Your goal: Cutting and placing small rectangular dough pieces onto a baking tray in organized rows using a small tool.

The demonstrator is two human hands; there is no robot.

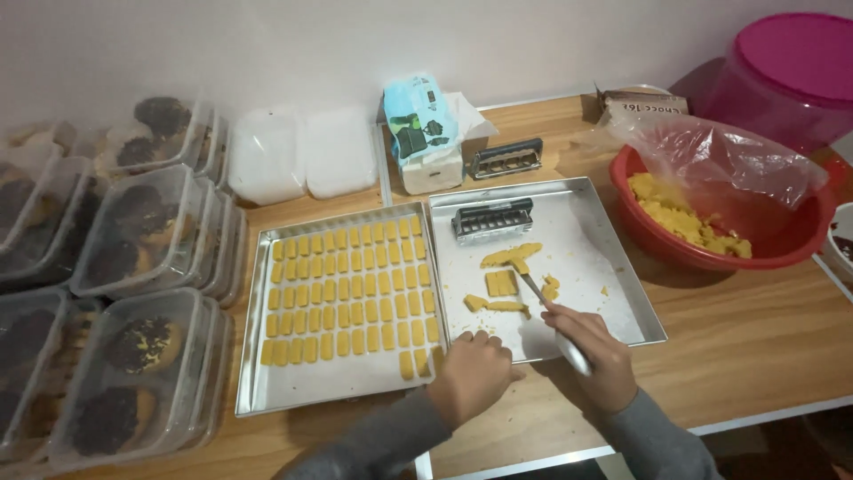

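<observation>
— At the desk [737, 347], our right hand [593, 354] keeps a closed grip on a white-handled knife [553, 313], its blade tip resting among the loose yellow dough pieces [503, 283] on the right-hand metal tray [622, 267].

— And our left hand [475, 373]?

— Curled into a loose fist, grasping nothing we can see, knuckles at the seam where the two trays meet.

— What could go wrong here, as we judge it?

— The soft pieces may tear or smear under the blade if we lift too steeply, and one carried across could drop onto the neat rows of cut dough bars [351, 293] on the left tray [253, 356]. Our left fist sits close to the last bars and could dent them.

— The pose?

— Both forearms in grey sleeves come in from below; the right wrist angles inward, knife pointing up and left, the metal cutter [491, 220] lying just beyond.
</observation>
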